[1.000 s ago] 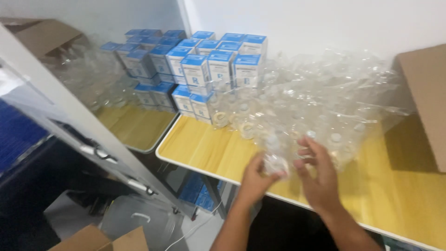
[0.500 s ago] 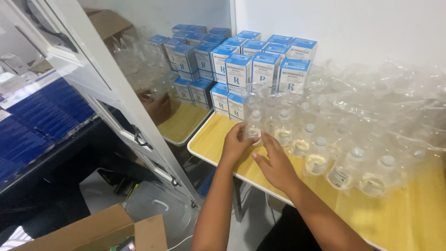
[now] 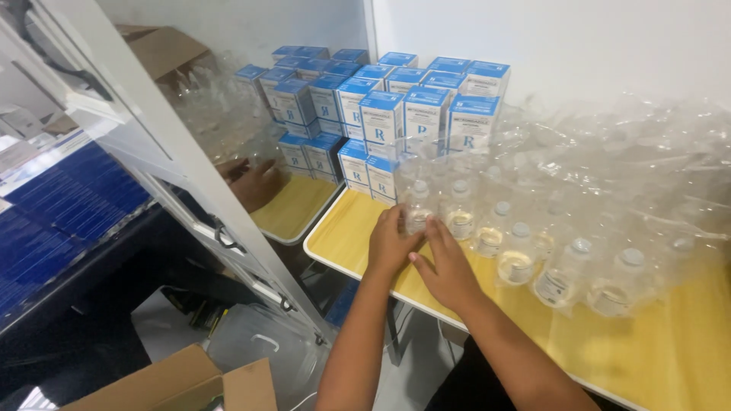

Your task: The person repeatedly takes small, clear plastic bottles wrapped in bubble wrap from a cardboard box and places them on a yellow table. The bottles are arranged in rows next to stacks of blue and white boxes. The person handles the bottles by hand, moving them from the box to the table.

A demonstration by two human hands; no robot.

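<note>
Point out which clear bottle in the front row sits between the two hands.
The leftmost bottle of the row, at the table's near-left corner: left hand and right hand flank it, while the other bottles stand untouched to the right.

- Your yellow table [image 3: 358, 228] with white rim – near corner bare.
- Row of clear capped bottles [image 3: 518, 255] stands on it, close to the front edge, running right.
- Behind them, loose clear plastic wrap [image 3: 609, 152] heaped over more bottles.
- Blue-and-white boxes [image 3: 426, 114] stacked at the back left against the wall.
- Second yellow table [image 3: 293, 209] just left, slightly lower – more of those boxes on it.
</note>
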